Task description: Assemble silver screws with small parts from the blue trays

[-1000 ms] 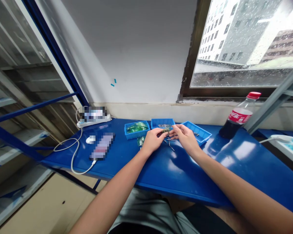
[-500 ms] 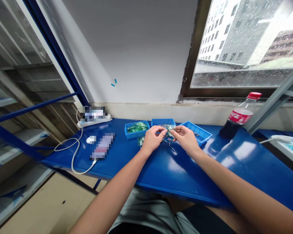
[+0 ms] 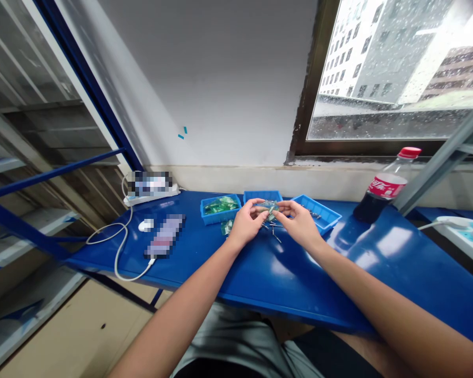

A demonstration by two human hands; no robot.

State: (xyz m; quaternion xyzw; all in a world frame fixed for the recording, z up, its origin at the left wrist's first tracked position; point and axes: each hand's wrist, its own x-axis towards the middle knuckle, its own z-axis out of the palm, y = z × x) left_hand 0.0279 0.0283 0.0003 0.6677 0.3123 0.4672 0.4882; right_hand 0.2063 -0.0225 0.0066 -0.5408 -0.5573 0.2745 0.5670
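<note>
My left hand (image 3: 247,224) and my right hand (image 3: 298,223) are close together above the desk, fingers pinched. Between their fingertips is a small clear, greenish plastic bag (image 3: 271,211), partly covered by the fingers; what is inside is too small to make out. Under the hands lie several loose screw-like metal pieces (image 3: 275,234). Another small greenish bag (image 3: 226,227) rests on the desk beside my left hand. Behind stand a blue bin with green bags (image 3: 220,210), a middle blue bin (image 3: 262,195) partly hidden by my hands, and a tilted right blue bin (image 3: 326,216) with small metal parts.
On the blue desk (image 3: 205,257), a phone (image 3: 165,236) on a white cable and a white rounded object (image 3: 145,226) lie at left. A power strip (image 3: 153,195) is against the wall. A cola bottle (image 3: 386,186) stands at right near a metal post (image 3: 445,157).
My hands have come closer together, and the bag between them looks more bunched and covered by the fingers. The camera view has shifted slightly.
</note>
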